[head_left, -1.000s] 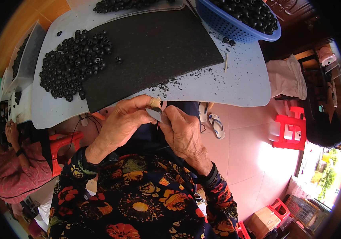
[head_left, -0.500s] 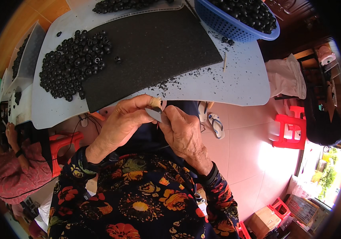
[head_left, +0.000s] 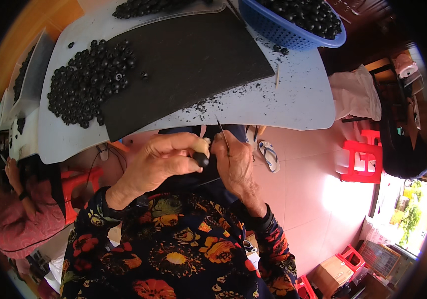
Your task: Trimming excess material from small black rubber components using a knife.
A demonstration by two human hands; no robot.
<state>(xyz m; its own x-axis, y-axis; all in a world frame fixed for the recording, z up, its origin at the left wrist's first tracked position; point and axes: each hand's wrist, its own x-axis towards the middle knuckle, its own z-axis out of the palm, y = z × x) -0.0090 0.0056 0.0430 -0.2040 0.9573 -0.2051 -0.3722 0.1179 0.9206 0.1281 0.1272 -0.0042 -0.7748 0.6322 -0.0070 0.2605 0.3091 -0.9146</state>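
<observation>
Between its thumb and forefinger, my left hand (head_left: 158, 162) pinches a small round black piece (head_left: 201, 160), just off the table's near edge. A tan wrap (head_left: 201, 145) covers the tip of that forefinger. My right hand (head_left: 236, 167) is closed round a small knife (head_left: 221, 130), the thin blade pointing up and away, apart from the piece. Its handle is hidden in the fist. A large heap of similar black pieces (head_left: 89, 84) lies on the left of the table, partly over a dark mat (head_left: 188, 65).
A blue basket (head_left: 293, 36) full of black pieces stands at the table's far right. Black crumbs (head_left: 206, 107) and a thin pale stick (head_left: 278, 75) lie on the pale table (head_left: 298, 109). A clear bin (head_left: 36, 70) is at left. Another person (head_left: 24, 214) sits there. Red stools (head_left: 363, 162) stand right.
The knife has come away from between my hands and its blade now points up. My right hand has turned slightly and separated from the left. The black piece now shows in my left fingertips.
</observation>
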